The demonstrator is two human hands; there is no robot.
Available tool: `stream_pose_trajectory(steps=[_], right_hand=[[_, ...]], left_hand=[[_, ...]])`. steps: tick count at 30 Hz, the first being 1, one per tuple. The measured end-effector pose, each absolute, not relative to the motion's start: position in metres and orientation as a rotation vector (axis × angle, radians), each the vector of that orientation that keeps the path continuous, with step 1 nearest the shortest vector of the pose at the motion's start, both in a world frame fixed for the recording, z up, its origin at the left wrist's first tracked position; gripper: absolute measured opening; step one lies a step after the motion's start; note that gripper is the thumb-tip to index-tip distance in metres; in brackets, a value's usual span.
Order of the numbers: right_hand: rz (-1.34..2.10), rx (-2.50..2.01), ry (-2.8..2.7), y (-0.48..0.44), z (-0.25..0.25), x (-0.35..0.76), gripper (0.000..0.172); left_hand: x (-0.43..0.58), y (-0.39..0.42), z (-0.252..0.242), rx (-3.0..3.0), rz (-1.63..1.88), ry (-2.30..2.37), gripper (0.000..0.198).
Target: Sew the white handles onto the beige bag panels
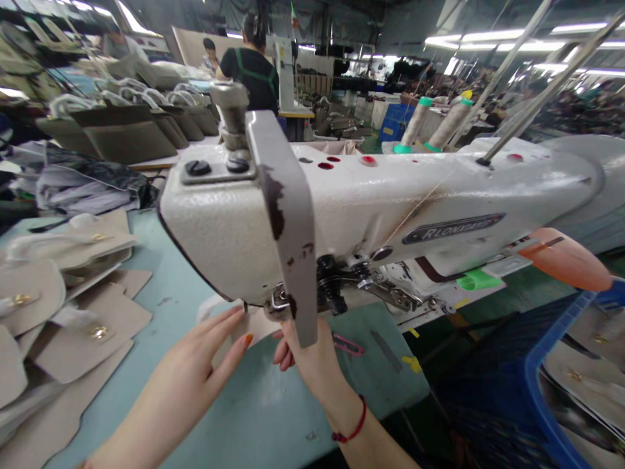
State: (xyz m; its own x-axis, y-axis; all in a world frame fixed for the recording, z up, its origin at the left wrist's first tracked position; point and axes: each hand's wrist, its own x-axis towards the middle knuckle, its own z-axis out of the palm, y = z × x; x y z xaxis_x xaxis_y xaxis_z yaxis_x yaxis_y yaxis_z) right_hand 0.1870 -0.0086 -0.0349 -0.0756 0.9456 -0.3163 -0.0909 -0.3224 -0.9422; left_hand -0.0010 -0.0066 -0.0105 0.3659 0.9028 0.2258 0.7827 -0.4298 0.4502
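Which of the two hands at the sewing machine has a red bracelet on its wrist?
The right hand, partly behind the chipped grey bar: a red bracelet circles its wrist, while the left hand shows none.

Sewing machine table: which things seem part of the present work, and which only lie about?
Work in hand:
sewing machine
beige piece, at left hand
right hand, near it
probably the piled beige pieces

Apparently lying about:
pink tool
yellow scrap

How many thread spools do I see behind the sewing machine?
2. The left spool leans beyond the machine; the right spool is beside it, with some yellow at its top. More may be hidden behind the machine.
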Motion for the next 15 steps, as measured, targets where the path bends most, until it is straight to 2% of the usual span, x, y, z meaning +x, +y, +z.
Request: stream_pose_trajectory(steps=[2,5,9,12,15], right_hand=[[1.511,-1.371,-1.013,-0.009,-0.034,0.186,0.054],[1.434,-1.405,-1.044,-0.010,-0.034,0.185,0.048],[1.372,-1.365,-1.110,-0.010,-0.041,0.186,0.042],[1.321,-1.357,-1.159,-0.008,-0.042,0.187,0.040],[1.323,-1.357,-1.180,-0.008,-0.038,0.189,0.038]], left_hand=[[0.002,-0.043,-0.029,2.167,0.838,1.541,0.027],[0.024,-0.068,-0.054,1.597,0.900,1.355,0.022],[0.065,-0.040,-0.066,0.830,1.014,0.966,0.041],[0.081,-0.014,-0.058,0.649,1.011,0.761,0.042],[0.085,-0.005,-0.047,0.625,0.976,0.810,0.045]])
